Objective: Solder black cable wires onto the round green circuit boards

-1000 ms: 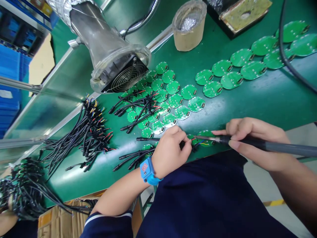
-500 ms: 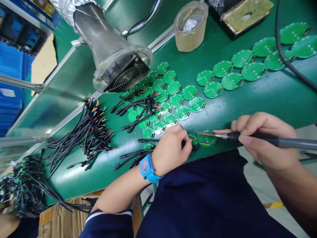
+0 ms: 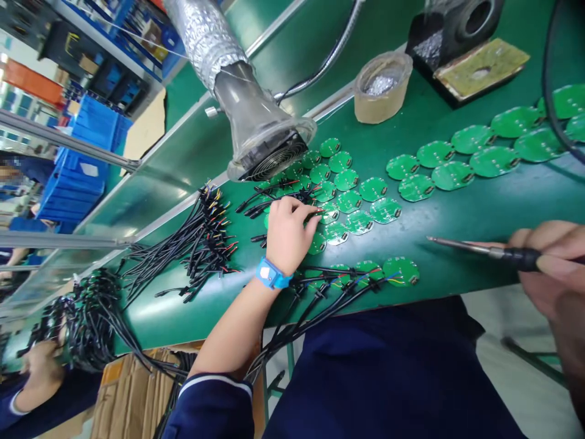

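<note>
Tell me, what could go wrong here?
The soldering iron in the right hand points toward the left hand; if hot, it might burn it in a careless reach. Black cables hang over the edge of the table, so a snag could perhaps drag the green boards beneath their wires.

Across the middle of the workbench [image 3: 461, 210] lies a cluster of circuit boards [image 3: 385, 211], with a double row of boards [image 3: 452, 175] to its right. The left hand [image 3: 290, 235] is over the cluster's near left side, possibly touching a cable there; its palm hides the spot. In front, by the bench's near edge, lies a short row of boards [image 3: 401, 271] with cables across it. To the right, the right hand [image 3: 560, 256] holds a soldering iron [image 3: 475, 247] above the bench. Loose cables [image 3: 169, 244] lie left of the cluster; behind it stand a fume extractor [image 3: 249, 116] and, farther right, a tape roll [image 3: 381, 103].
</note>
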A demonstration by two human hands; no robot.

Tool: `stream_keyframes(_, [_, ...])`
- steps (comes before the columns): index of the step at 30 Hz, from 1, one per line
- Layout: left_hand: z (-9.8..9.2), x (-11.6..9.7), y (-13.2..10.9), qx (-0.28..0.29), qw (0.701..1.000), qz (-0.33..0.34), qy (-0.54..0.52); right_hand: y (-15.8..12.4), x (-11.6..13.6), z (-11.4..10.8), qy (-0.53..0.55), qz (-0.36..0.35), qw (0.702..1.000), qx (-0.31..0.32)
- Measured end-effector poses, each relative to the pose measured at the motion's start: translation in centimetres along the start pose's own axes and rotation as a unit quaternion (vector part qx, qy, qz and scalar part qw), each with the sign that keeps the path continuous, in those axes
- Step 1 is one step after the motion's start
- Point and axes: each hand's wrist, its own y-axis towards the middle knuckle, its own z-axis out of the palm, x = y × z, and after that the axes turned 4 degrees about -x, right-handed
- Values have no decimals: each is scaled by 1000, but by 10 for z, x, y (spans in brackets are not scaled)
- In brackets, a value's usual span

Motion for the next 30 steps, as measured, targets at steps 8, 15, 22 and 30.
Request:
stream_keyframes(8, [7,16,7,19,997,79,-20,2,11,1,67,-3,996,55])
stream_keyframes(15, [-23,-55,-14,24,983,101,-149,2,5,-16,74,5,981,180])
stream_keyframes(22, [0,-113,-30,217,965,70,-125,0,7,-14,26,1,975,220])
stream_keyframes(30, [1,-110,-21,223,967,42,-113,2,10,-8,-38,-24,974,224])
